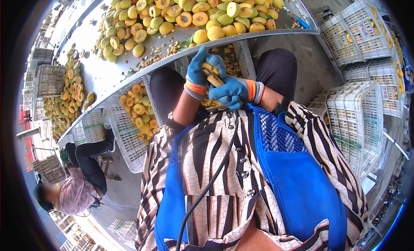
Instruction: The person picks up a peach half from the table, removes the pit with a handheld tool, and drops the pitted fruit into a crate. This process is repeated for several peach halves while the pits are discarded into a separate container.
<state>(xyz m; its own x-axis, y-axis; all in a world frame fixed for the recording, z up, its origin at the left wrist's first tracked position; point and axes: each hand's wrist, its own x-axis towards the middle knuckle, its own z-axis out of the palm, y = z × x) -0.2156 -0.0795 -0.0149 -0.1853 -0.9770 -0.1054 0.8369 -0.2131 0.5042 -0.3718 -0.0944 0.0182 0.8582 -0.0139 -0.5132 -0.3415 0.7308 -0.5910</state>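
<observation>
My left hand [205, 69], in a blue glove with an orange and grey cuff, is closed around a yellow fruit [208, 66]. My right hand [230, 92], gloved alike, grips the wooden handle [215, 81] of a small tool. The tool's metal end touches or lies against the fruit; the fingers partly hide both. Both hands are close together in front of my chest, just below the metal table's edge [254, 34]. Beyond them, halved and whole yellow-green fruits [183, 19] are heaped on the table, with loose pits [157, 56] near the edge.
Under the table, a crate [125, 136] holds fruit halves. White crates stand stacked at the right [355, 117]. A blue-handled tool [303, 23] lies at the table's right corner. Another person [79, 188] sits at the lower left, near a second fruit heap [69, 95].
</observation>
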